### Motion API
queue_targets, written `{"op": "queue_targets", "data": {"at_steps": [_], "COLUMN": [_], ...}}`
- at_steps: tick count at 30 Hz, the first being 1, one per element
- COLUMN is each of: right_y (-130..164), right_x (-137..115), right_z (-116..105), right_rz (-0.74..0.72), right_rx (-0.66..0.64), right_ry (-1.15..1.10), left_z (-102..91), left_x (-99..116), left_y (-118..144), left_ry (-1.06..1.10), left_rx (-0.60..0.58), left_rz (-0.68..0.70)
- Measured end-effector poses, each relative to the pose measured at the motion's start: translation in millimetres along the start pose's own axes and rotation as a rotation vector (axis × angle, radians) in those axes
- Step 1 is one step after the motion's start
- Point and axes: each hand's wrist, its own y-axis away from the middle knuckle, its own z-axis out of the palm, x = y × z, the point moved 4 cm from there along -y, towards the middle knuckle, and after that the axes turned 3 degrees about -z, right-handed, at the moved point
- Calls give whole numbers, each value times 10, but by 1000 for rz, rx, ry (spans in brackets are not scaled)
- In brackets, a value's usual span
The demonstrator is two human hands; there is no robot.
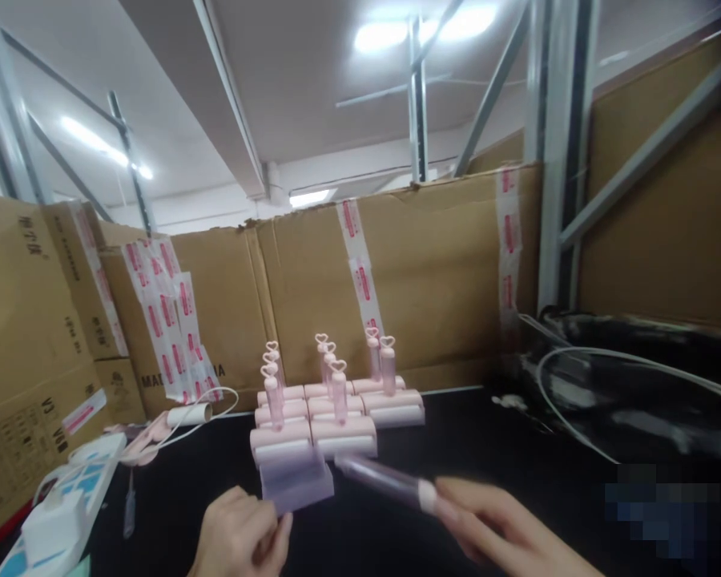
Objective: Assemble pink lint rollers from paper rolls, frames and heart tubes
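My right hand [486, 521] is closed around the pale pink end of a lint roller handle [390, 483], whose clear tube slants up to the left. At its far end is a translucent lilac cover [297, 481], tilted. Whether handle and cover are joined I cannot tell. With fingers curled, my left hand [243, 533] pinches the cover's lower edge. Just beyond, several pink lint rollers [342, 425] stand in close rows, their heart-tipped handles upright.
A cardboard wall [457, 272] closes off the back of the black table [210, 457]. To the left lie a power strip [105, 473] with a white plug [54, 521], a small screwdriver-like tool [129, 509] and a white tube [191, 413]. A black bag-like bundle [637, 385] with a white cable sits right.
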Motion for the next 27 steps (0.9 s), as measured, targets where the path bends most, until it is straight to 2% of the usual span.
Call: {"op": "queue_targets", "data": {"at_steps": [2,4,6,8,11,15,17,19,21,24,27], "right_y": [-110,-178,-187,-153,-86,-58,-71,-100,-128,-139,-112], "right_x": [-28,-35,-7,50,147,243,199,69,-121,-423,-587], "right_z": [9,36,77,125,167,142,130,163,287,623,939], "right_rz": [-88,-199,-290,-341,-334,-219,-220,-249,-276,-307,-292], "right_rx": [-83,-176,-257,-324,-348,-297,-266,-252,-299,-448,-517], "right_ry": [81,175,292,388,418,424,438,392,290,178,172], "left_z": [64,132,199,253,232,-25,-166,-243,-227,-94,14], "left_x": [19,-13,-57,-77,-76,-182,-304,-420,-482,-439,-313], "left_y": [28,72,123,163,154,56,59,142,300,569,707], "left_ry": [8,44,96,164,290,338,336,366,414,436,423], "left_rx": [-20,-83,-188,-321,-463,-528,-567,-630,-710,-788,-715], "left_rz": [-104,-275,-441,-545,-558,-412,-381,-414,-496,-621,-739]}}
